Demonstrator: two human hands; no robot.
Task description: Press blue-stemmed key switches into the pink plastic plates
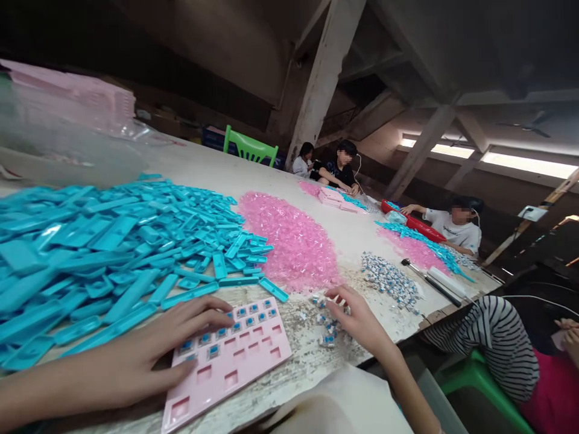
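Observation:
My left hand (158,349) lies over a pink plastic keyboard plate (253,377), fingers spread, with the thumb and fingertips touching its upper left part. Rows of square sockets cover the plate; the upper ones hold small key switches (250,321) with blue tops, while lower sockets show bare. To the right of the plate, my right hand (355,316) reaches down to a small group of loose switches (328,339). Its fingers are bent and apart, and some switches under them are partly hidden. No object shows clearly between those fingertips.
Blue plastic pieces (113,241) heap up at left beside a pile of pink translucent pieces (289,241). More switches (391,280) lie at right, near a black-handled tool (432,282). Several people sit around the table (212,161). A bagged pink stack (72,99) stands back left.

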